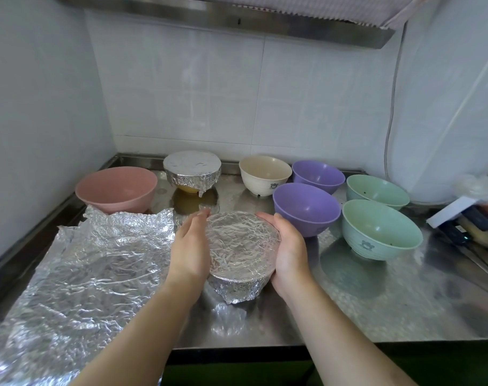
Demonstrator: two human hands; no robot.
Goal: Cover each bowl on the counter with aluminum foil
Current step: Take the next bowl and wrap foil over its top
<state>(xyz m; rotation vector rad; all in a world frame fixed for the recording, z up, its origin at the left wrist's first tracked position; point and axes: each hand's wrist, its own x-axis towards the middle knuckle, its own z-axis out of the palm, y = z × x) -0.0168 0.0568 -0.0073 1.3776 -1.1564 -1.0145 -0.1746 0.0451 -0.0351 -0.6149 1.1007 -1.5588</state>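
Two foil-wrapped bowls, near foil-covered bowl [241, 253] frame centre, left hand [189, 246] flat against its side, right hand [288, 253] cupping other side, far foil-covered bowl [192, 171] behind, six uncovered bowls: one pink bowl [116, 189] left, one cream bowl [265, 174], two purple bowls [306, 208], two green bowls [380, 228] right, one loose foil sheet [78, 280] lower left.

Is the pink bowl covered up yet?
Not yet. The pink bowl is open on top, with no foil over its rim. It stands upright behind the big foil sheet.

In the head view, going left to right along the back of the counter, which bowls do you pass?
pink bowl → foil-covered bowl at the back → cream bowl → far purple bowl → far green bowl
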